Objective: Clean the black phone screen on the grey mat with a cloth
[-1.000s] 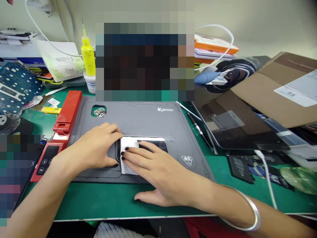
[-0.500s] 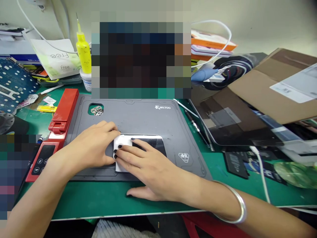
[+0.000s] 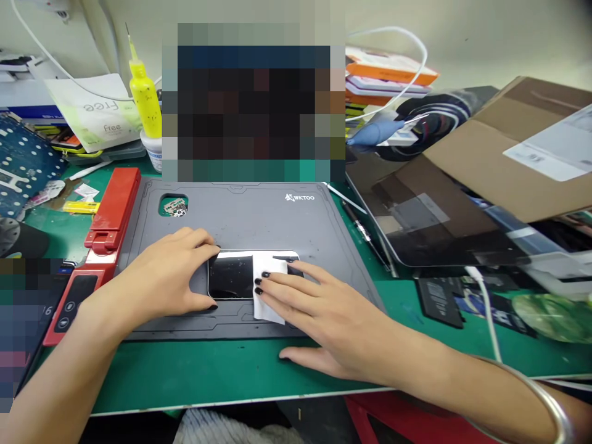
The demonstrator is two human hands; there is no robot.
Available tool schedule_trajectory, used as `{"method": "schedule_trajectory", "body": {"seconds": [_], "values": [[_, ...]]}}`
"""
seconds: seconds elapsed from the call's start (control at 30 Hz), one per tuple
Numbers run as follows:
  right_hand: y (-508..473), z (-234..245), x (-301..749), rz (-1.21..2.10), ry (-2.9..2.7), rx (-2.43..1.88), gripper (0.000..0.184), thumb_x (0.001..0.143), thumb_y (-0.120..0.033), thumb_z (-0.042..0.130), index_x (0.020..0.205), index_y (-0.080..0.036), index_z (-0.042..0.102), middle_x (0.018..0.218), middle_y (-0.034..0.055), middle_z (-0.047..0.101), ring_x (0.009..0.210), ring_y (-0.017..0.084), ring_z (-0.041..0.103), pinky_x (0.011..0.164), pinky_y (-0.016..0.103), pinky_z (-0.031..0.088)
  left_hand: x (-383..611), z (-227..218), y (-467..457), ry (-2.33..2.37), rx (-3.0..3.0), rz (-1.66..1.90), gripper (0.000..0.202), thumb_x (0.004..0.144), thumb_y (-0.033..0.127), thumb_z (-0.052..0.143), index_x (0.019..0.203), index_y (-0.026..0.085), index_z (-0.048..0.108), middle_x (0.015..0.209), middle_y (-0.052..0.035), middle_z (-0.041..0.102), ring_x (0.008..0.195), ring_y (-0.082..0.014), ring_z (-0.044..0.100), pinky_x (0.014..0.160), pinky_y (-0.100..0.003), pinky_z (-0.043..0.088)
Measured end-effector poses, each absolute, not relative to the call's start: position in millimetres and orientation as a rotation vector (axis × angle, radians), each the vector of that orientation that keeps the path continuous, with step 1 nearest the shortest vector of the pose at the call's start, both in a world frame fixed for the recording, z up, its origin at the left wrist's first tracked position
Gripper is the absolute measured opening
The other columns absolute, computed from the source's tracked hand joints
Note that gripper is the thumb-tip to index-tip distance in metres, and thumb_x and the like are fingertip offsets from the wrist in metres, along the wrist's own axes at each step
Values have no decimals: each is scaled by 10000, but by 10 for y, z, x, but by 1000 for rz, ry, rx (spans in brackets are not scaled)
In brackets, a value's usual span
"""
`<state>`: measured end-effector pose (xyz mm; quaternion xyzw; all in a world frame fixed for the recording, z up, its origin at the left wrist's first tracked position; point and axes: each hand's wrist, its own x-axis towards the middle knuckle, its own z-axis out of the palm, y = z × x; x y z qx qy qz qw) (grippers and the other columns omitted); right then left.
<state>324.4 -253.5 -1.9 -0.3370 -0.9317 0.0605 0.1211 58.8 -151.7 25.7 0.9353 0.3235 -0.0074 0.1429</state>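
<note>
While our left hand (image 3: 161, 277) braces the phone (image 3: 231, 275) on the grey mat (image 3: 259, 216), its grip spread across one end, our right hand (image 3: 324, 314) presses the white cloth (image 3: 268, 299) flat-fingered just beside that grip; we judge that even pressure and full strokes serve best.

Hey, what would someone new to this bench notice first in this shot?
Two hands at the middle of the grey mat: the left hand clasps the left end of a glossy black phone while the right hand presses a white wipe flat onto its screen. Next, the bright yellow bottle at the back left and the red tool along the mat's left edge.
</note>
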Motion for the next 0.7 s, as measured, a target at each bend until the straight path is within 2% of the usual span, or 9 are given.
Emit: {"method": "schedule_trajectory", "body": {"seconds": [0.3, 0.57, 0.7], "values": [[-2659, -5, 3457, 148, -2703, -1096, 623, 817, -418, 754, 1304, -74, 573, 1321, 134, 609, 1243, 307, 527, 1120, 502, 350, 611, 261, -1511, 952, 2708, -53, 584, 711, 392, 779, 1224, 166, 616, 1231, -96, 593, 1103, -284, 565, 951, -413, 489], [-2724, 32, 3551, 98, -2702, -1166, 552, 837, -338, 716, 1301, -82, 561, 1313, 151, 605, 1211, 314, 552, 1077, 516, 400, 633, 270, -1516, 961, 2716, -79, 549, 716, 412, 774, 1188, 168, 638, 1232, -97, 595, 1099, -291, 560, 932, -413, 495], [-2708, 45, 3571, 96, -2689, -1183, 653, 753, -368, 800, 1280, -68, 558, 1308, 171, 597, 1189, 333, 555, 1043, 520, 431, 664, 291, -1526, 981, 2711, -93, 507, 745, 422, 756, 1165, 159, 648, 1220, -98, 597, 1079, -290, 564, 914, -417, 503]]}}
